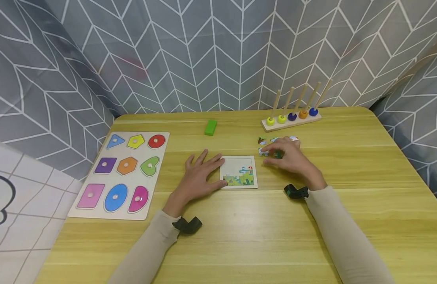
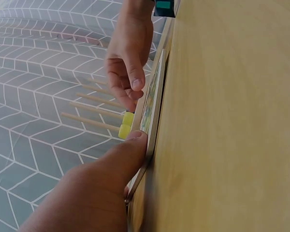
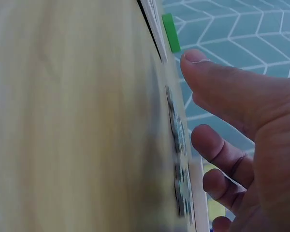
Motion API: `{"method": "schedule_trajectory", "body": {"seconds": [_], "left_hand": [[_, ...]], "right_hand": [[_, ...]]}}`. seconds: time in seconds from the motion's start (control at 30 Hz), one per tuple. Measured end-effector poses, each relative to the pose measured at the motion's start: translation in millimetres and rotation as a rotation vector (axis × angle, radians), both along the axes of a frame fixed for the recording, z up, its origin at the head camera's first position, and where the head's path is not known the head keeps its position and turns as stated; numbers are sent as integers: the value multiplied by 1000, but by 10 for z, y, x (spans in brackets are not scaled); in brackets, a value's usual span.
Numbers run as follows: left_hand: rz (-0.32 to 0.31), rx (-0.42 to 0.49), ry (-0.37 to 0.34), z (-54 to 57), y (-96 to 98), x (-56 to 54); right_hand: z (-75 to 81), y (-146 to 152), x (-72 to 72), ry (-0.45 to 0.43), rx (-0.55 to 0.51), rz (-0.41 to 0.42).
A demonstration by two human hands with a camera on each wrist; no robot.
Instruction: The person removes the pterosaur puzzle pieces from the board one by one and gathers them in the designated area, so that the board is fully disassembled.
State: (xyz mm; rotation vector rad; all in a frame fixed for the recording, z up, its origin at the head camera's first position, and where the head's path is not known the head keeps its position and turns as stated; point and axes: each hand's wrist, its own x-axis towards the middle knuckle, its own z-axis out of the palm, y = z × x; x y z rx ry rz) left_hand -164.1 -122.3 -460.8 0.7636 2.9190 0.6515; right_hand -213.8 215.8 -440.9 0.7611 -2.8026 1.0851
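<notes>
Left hand (image 1: 198, 176) on cartoon-printed puzzle tray (image 1: 234, 166), right hand (image 1: 291, 157) above loose pieces (image 1: 262, 152)

Saw shape board (image 1: 133, 180) at left of table (image 1: 236, 232) | spotted green block (image 1: 210, 127) near back edge | noted peg stand (image 1: 293, 124), back right | saw patterned curtain (image 1: 225, 59) behind

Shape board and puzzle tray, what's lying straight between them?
In the head view, the left hand, touching the puzzle tray, with bare tabletop between it and the shape board.
</notes>
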Motion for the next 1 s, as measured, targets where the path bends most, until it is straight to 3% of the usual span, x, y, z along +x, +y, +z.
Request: {"method": "schedule_trajectory", "body": {"seconds": [0.6,1.0], "left_hand": [[1,-14,-1,-23,6,-11],[-2,-4,8,6,9,1]], "right_hand": [[12,-425,155,-65,93,172],[-24,-486,190,-20,104,216]]}}
